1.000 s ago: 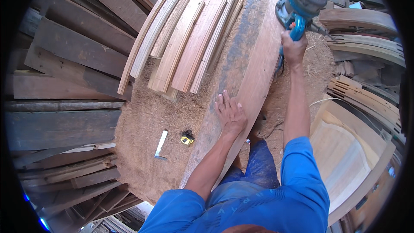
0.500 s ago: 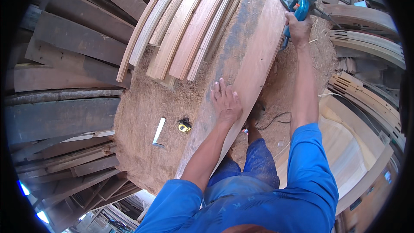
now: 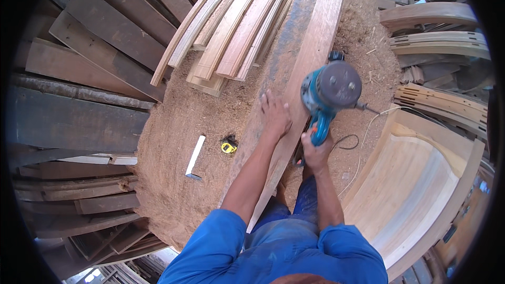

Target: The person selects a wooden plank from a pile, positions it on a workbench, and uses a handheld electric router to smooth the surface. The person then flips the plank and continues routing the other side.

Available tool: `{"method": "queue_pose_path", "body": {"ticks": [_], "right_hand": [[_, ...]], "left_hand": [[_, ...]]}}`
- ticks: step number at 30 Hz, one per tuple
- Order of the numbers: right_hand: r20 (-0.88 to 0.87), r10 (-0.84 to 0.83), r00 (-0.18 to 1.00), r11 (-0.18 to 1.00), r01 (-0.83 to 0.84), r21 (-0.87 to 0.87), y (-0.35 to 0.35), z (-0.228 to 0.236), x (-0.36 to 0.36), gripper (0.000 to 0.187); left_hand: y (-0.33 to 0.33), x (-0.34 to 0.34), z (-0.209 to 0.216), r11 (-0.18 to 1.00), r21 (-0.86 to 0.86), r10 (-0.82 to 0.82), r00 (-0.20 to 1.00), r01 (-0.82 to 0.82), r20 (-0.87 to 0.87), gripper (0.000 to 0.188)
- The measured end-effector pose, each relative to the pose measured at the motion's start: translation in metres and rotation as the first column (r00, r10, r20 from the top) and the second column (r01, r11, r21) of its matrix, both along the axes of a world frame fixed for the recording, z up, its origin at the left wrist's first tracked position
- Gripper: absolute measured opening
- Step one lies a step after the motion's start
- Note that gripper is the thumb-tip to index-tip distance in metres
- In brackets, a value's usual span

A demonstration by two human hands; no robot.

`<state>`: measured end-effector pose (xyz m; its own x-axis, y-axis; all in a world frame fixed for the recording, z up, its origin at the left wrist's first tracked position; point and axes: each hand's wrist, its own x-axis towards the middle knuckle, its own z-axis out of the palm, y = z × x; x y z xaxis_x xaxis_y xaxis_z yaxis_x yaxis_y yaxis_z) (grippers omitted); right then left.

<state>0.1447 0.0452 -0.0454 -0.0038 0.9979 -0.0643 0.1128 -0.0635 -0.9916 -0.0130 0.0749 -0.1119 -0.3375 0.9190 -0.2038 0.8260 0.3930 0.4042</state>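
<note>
Head view: router (image 3: 336,85) in right hand (image 3: 316,152), left hand (image 3: 276,117) at board (image 3: 322,31) edge.

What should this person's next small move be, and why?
Probably a short slide of the power tool along the right edge of the long plank: the right hand grips the tool's handle, its body overlaps that edge, and the left hand rests at the plank's left side.

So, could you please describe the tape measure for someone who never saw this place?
Start from the long plank near the left hand. Left of it, on the sawdust, lies the tape measure. It is small, rounded, yellow and black, unlike the straight, white-bladed square nearby.
</note>
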Motion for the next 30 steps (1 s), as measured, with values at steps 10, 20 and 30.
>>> {"method": "queue_pose_path", "body": {"ticks": [10,20,30], "right_hand": [[-0.045,-0.035,0.998,0.999,0.034,-0.018,-0.035,0.006,-0.040,0.031],[-0.026,-0.090,0.996,0.992,0.092,0.085,0.027,-0.006,-0.043,0.032],[0.041,-0.132,0.990,0.977,0.123,0.174,0.107,-0.029,-0.035,0.034]], "left_hand": [[-0.085,0.013,-0.001,0.988,0.119,0.111,0.985,-0.096,-0.134,0.045],[-0.082,0.018,0.008,0.992,0.083,0.106,0.982,-0.094,-0.157,0.045],[-0.080,0.020,0.010,0.991,0.053,0.124,0.990,-0.120,-0.069,0.050]]}}
